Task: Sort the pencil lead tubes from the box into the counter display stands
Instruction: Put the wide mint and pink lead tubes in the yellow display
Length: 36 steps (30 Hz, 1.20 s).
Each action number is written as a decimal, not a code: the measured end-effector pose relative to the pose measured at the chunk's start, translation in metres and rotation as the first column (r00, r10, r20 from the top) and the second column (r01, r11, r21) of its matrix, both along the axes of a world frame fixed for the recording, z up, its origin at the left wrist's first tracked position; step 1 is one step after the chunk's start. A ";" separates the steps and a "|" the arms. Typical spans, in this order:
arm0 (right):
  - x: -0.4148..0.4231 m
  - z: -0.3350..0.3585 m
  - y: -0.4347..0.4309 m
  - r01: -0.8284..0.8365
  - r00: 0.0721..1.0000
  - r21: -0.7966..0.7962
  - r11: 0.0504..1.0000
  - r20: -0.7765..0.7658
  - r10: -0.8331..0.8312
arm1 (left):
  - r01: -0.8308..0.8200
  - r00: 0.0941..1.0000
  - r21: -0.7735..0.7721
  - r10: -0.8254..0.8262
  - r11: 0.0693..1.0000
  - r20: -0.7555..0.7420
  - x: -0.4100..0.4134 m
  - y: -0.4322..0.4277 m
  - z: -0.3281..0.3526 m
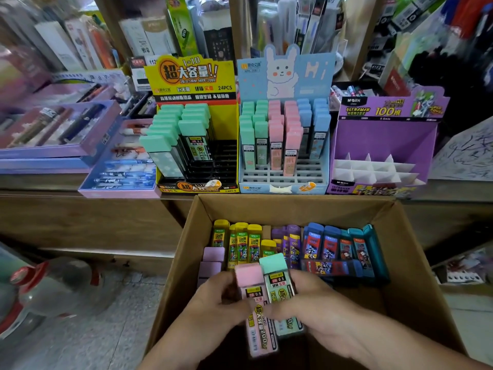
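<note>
Head view: near the viewer, above an open brown cardboard box [293, 206], the left hand [221, 297] closes its grip on a pink-capped flat lead tube [252, 292]. The right hand [320, 311] grips a mint-capped lead tube [277, 281] touching it. On the far worktop [32, 180] stand a yellow cardboard display stand [197, 84], a pale blue bunny stand [282, 76] and a purple stand [384, 134].

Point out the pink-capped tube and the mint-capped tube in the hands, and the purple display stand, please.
pink-capped tube [249, 275]: head view, on its pink cap.
mint-capped tube [273, 263]: head view, on its mint cap.
purple display stand [384, 140]: head view, on its bare inner back wall.
</note>
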State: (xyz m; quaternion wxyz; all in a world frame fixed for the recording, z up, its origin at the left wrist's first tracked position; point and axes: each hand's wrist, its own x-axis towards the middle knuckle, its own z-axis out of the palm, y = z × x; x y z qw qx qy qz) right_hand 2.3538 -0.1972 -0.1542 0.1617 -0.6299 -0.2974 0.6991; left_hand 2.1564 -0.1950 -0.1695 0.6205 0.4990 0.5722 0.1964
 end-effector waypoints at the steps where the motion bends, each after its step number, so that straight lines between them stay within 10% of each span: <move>1: -0.001 0.004 0.001 0.010 1.000 0.021 1.000 -0.019 -0.009 | -0.026 0.997 -0.031 0.028 0.999 0.075 0.001 0.000 0.002; 11: -0.007 0.045 0.019 0.240 0.951 0.190 0.952 -0.242 -0.192 | -0.328 0.796 -0.217 0.393 0.919 0.461 0.002 0.015 0.027; 28: -0.025 0.100 0.096 -0.129 0.977 0.819 0.559 0.202 -0.070 | -0.465 0.745 0.078 0.342 0.882 0.573 -0.033 0.062 0.037; 36: -0.052 0.119 0.144 -0.334 0.901 0.881 0.336 0.403 -0.159 | -0.570 0.750 0.226 0.388 0.790 0.536 -0.025 0.065 0.031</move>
